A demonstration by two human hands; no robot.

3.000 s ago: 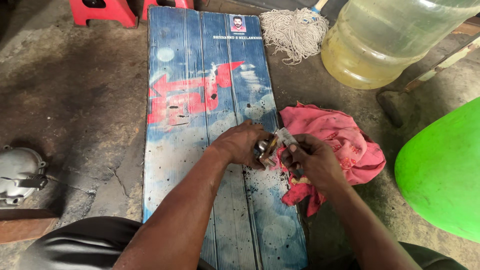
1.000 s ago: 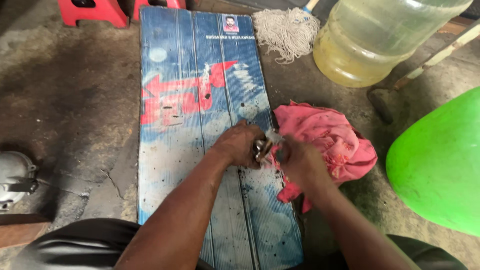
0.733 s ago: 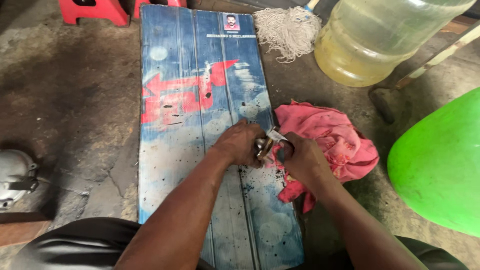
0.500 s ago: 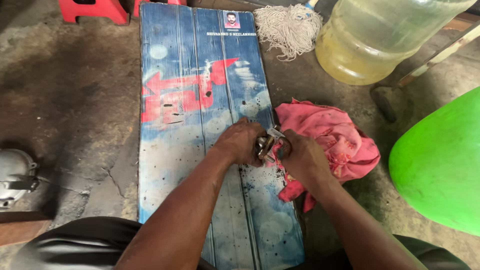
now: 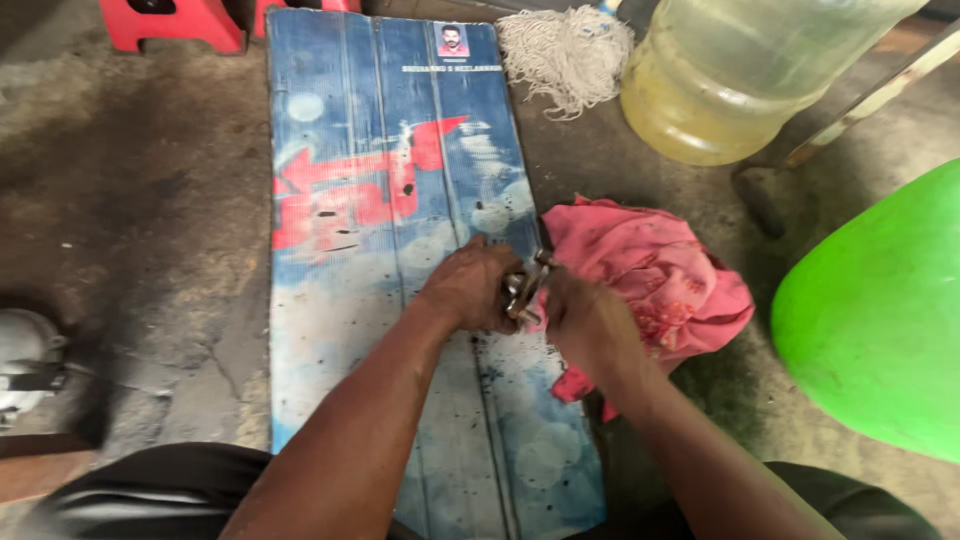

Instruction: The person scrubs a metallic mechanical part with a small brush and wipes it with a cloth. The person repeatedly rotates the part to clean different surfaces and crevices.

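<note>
Blue ribbed sign board (image 5: 390, 180), red arrow graphic, flat on floor. Left hand (image 5: 468, 287) clenched round small metal part (image 5: 518, 291); right hand (image 5: 585, 322) closed against it, over pink rag (image 5: 665, 275).

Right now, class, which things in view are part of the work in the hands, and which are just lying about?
In use:
left hand
right hand
small metal part held between them
blue printed board beneath

Lying about:
pink rag
mop head
large clear jug
green plastic seat
red stool
</note>
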